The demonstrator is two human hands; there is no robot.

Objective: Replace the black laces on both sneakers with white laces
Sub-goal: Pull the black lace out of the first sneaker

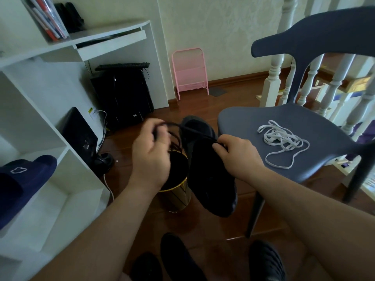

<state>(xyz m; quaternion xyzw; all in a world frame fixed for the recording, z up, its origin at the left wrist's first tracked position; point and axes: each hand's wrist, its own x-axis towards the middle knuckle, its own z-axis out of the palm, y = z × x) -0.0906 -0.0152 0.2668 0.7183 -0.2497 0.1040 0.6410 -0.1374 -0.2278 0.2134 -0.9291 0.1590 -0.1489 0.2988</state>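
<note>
The grey chair [239, 122] carries a loose tangle of white laces [284, 140] on its seat. The wooden floor [233, 98] bears the chair, a gold bin [178, 199] and a black sneaker [178, 258].

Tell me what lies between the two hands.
In the head view, a black lace stretches from the left hand to the right hand, across the held black sneaker.

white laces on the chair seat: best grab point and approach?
Probably the dense tangle of the white laces, pinched from straight above. They lie flat and loose on the chair seat, open overhead, while the backrest rises behind. The single strand trailing toward the front edge would only drag the rest along.
</note>
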